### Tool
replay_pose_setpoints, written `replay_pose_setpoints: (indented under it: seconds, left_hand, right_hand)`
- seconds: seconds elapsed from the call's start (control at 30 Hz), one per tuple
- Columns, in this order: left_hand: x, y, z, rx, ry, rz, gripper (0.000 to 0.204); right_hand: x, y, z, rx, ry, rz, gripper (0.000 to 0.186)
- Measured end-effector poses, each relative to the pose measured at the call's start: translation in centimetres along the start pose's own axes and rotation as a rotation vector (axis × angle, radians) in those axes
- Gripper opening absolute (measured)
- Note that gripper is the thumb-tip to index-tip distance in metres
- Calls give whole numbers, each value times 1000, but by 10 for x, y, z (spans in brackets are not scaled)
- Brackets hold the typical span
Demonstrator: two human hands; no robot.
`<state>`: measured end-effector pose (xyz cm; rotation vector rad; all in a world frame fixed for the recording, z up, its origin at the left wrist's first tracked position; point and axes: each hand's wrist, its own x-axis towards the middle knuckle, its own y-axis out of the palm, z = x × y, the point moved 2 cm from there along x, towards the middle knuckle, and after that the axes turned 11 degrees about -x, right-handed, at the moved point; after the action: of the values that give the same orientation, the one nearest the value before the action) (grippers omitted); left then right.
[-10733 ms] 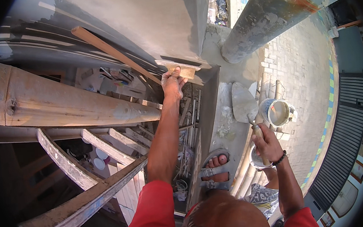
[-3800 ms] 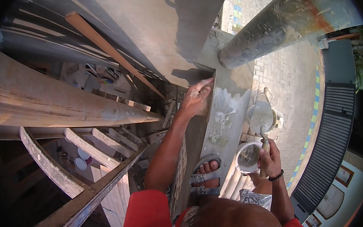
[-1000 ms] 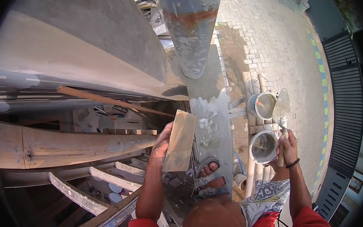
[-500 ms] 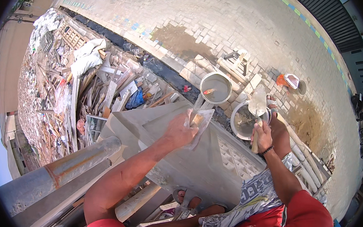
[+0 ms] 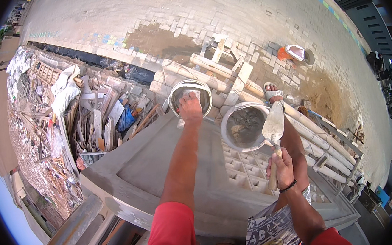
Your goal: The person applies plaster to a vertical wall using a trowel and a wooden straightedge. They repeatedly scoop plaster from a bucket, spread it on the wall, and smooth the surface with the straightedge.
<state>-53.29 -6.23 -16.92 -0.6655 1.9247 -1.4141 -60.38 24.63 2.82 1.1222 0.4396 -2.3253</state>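
Note:
My left hand (image 5: 190,108) is over the left bucket (image 5: 171,101), fingers wrapped round a flat plastering float (image 5: 196,95), mostly hidden beneath the hand. My right hand (image 5: 280,169) grips the wooden handle of a trowel (image 5: 274,123); its pointed blade, smeared with grey, tilts upward. Just left of that blade stands a second round bucket (image 5: 228,138) with wet grey mortar (image 5: 246,125) inside. Below both buckets spreads a smooth grey plastered slab (image 5: 171,156), and my left forearm passes over it.
Bamboo poles and boards (image 5: 211,80) form a scaffold beyond the buckets. White lattice blocks (image 5: 241,167) border the slab. Wood scraps and rubbish (image 5: 98,107) pile up on the left. A grey pail (image 5: 308,57) beside an orange-and-white sack stands on the paving. My sandalled foot (image 5: 273,93) rests on the scaffold.
My left hand has moved from above the slab to the water bucket, taking the float along. The trowel stays in my right hand. The whole view has shifted, bringing more of the slab into sight.

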Motion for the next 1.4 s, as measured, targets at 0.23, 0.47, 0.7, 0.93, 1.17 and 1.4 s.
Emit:
replay_pose_setpoints:
  seconds: [0.23, 0.47, 0.7, 0.93, 1.17, 1.4]
  left_hand:
    - [2, 31, 11, 88, 121, 42, 20]
    - [-19, -62, 14, -351, -123, 357, 37]
    - [-100, -199, 62, -953, -146, 609, 39]
    - [-219, -322, 102, -1615, -379, 812, 37]
    - [-318, -363, 170, -1564, 75, 377, 38]
    - [-421, -370, 192, -2347, -90, 51, 82]
  right_hand:
    - [5, -6, -2, 38, 64, 38, 29]
    - [14, -14, -1, 96, 8, -21, 29]
    - [32, 10, 1, -4, -87, 27, 19]
    - [41, 39, 4, -74, -167, 34, 17]
    - [55, 70, -2, -180, -212, 70, 18]
    - [41, 109, -3, -304, -221, 48, 19]
